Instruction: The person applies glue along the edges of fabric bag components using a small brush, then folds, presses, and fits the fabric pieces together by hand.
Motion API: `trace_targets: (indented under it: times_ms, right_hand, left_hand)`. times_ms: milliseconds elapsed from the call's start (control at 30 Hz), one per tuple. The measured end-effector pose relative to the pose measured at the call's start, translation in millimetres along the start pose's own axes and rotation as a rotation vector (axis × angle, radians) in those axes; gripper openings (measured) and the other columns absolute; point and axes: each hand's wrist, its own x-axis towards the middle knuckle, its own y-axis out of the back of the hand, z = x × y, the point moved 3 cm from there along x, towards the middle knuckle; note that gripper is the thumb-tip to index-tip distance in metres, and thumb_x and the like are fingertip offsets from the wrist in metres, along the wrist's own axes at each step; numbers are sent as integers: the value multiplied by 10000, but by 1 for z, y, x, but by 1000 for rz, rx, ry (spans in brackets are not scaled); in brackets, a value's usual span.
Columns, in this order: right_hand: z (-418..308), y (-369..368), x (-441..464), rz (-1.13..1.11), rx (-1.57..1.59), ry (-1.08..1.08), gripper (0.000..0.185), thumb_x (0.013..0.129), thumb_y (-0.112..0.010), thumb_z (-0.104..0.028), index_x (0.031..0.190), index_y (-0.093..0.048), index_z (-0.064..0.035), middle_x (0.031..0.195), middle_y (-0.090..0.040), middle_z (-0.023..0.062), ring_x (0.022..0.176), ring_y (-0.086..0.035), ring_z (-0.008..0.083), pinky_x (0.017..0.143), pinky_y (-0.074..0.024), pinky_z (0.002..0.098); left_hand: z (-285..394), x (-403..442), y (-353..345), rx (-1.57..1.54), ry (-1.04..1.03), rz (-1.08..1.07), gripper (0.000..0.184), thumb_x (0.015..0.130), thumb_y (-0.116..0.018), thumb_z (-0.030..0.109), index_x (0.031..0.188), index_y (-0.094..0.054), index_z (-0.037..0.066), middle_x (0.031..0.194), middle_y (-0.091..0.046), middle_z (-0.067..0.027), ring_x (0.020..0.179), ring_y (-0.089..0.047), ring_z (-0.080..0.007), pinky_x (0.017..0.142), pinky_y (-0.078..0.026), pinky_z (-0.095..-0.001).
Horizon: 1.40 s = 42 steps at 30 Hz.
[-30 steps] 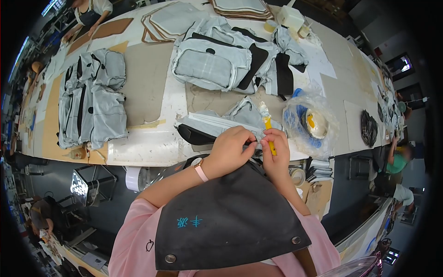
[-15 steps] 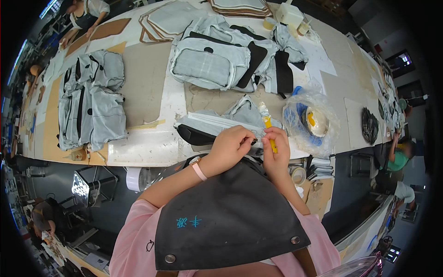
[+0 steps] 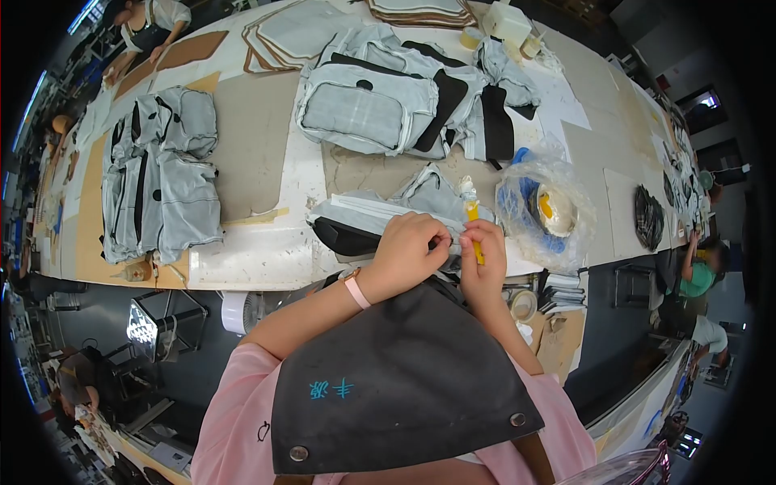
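Note:
A yellow-handled brush (image 3: 474, 234) with whitish paste on its tip is upright in my right hand (image 3: 484, 263), whose fingers close round the handle. My left hand (image 3: 408, 252) is closed at the near edge of a grey fabric piece (image 3: 368, 212) with a black part; what its fingers pinch is hidden. The two hands are close together, fingertips almost meeting. Behind them lies the rest of that piece on the table. To the right, a bowl of white and yellow paste (image 3: 556, 212) sits in a clear plastic bag (image 3: 517, 234).
Grey and black bags (image 3: 356, 109) lie at the back centre, others (image 3: 162, 174) at the left. Stacked panels (image 3: 295, 36), a white container (image 3: 508, 28) and a black bundle (image 3: 648, 218) are on the table (image 3: 250, 263). A person (image 3: 153, 28) works at the far left.
The brush has risen slightly and tilted a little more upright in my right hand. The small dark thing seen at my left fingertips is now out of sight.

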Motion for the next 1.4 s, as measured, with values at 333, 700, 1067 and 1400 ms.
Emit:
trace_targets:
  times_ms: [333, 700, 1067, 1400]
  right_hand:
    - [-1, -1, 2, 33, -33, 25, 61, 823, -577, 5, 878, -557, 22, 975, -547, 182, 873, -557, 313, 768, -457, 350]
    - [4, -1, -2, 64, -49, 37, 70, 818, -582, 7, 883, -560, 22, 975, -553, 184, 870, -561, 314, 762, -459, 354]
    - [13, -6, -10, 60, -34, 88, 164, 815, -613, -66, 949, -569, 16, 1037, -525, 185, 923, -530, 316, 797, -443, 365]
    - [-17, -50, 6, -89, 113, 370, 434, 737, -683, -56, 1133, -541, 50, 1075, -477, 182, 939, -493, 304, 810, -420, 350]
  left_hand:
    - [-10, -1, -8, -193, 84, -36, 84, 805, -567, 71, 842, -583, -3, 772, -590, -112, 737, -557, -273, 690, -438, -346]
    - [-10, -9, -7, -144, 145, -25, 151, 825, -594, 115, 893, -625, -17, 838, -652, -114, 759, -622, -217, 656, -469, -298]
    - [-12, -14, -15, -514, 449, -58, 155, 893, -569, 144, 912, -595, -8, 766, -575, 13, 697, -464, -36, 622, -399, -202]
    - [15, -33, 65, -482, 339, 255, 149, 903, -556, 149, 869, -577, 6, 725, -562, -19, 628, -455, -99, 598, -387, -230]
